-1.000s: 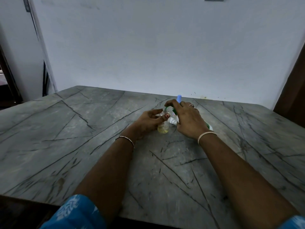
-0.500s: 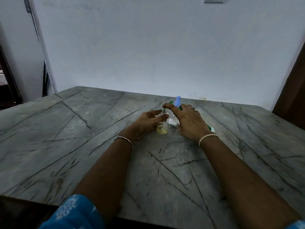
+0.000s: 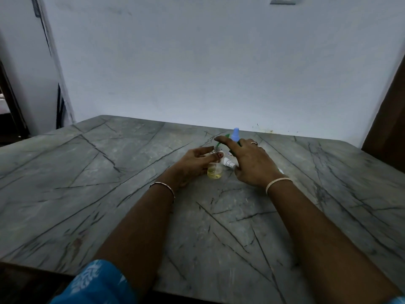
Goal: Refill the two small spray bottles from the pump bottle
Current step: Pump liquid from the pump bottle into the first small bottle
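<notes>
A small clear spray bottle (image 3: 214,171) with a little yellow liquid stands uncapped on the table. My left hand (image 3: 195,163) grips it by the neck and shoulder. The green spout of the pump bottle (image 3: 218,146) sits right over the bottle's open mouth. My right hand (image 3: 252,164) lies over the pump bottle and hides most of it, with the index finger stretched along the pump head. A second small bottle with a blue cap (image 3: 236,133) stands just behind my right hand. A white spray cap (image 3: 229,163) lies between my hands.
Everything sits on a grey marble table (image 3: 109,183) with dark veins, toward its far right part. A pale wall (image 3: 197,62) rises right behind the table. A brown door edge (image 3: 390,119) is at the right.
My right index finger has straightened out along the pump head. My left hand keeps its hold on the clear bottle in the same spot.
</notes>
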